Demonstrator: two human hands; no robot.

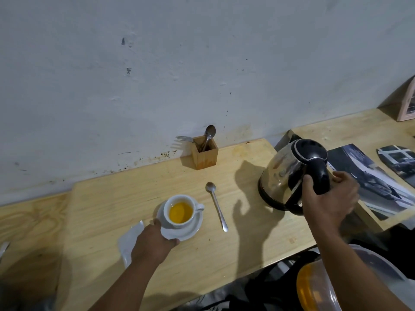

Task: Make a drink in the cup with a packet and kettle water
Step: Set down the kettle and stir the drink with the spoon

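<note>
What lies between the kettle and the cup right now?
Only the loose spoon, flat on the table between kettle and cup. It lies low, so carrying the kettle above it should clear.

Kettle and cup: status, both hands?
Right hand gripping kettle handle, kettle tilted, near table. Left hand steadying saucer. Cup holds yellow liquid. Spoon lies between cup and kettle, not blocking.

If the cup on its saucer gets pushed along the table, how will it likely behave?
The cup holds yellow liquid, so a jerk would probably slosh it. It sits loose on the saucer and may slide. Both look ceramic, likely fragile. The left hand holds the saucer's rim.
</note>
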